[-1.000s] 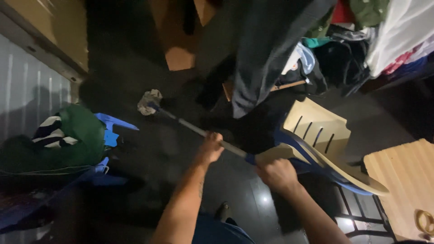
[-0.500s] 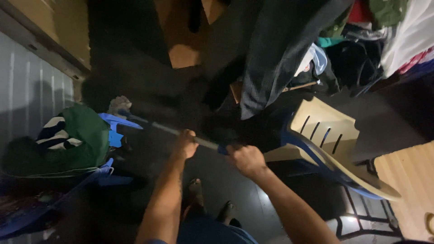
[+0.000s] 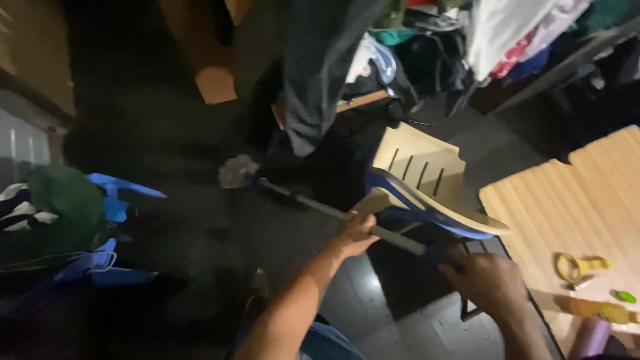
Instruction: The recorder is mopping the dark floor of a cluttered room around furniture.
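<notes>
We have 1 view, from a camera on the person's head, looking steeply down past both forearms at the dark floor (image 3: 200, 133). It sits close to the hands, with the wooden table (image 3: 573, 200) at the right edge.

Both hands grip a mop handle (image 3: 333, 211) that slants across the dark floor (image 3: 200, 220). The left hand (image 3: 357, 233) closes around the handle's middle, and the right hand (image 3: 490, 283) closes around its near end. The grey mop head (image 3: 238, 171) lies on the floor at the handle's far end. Stacked plastic chairs (image 3: 427, 183) stand just beside the handle.
</notes>
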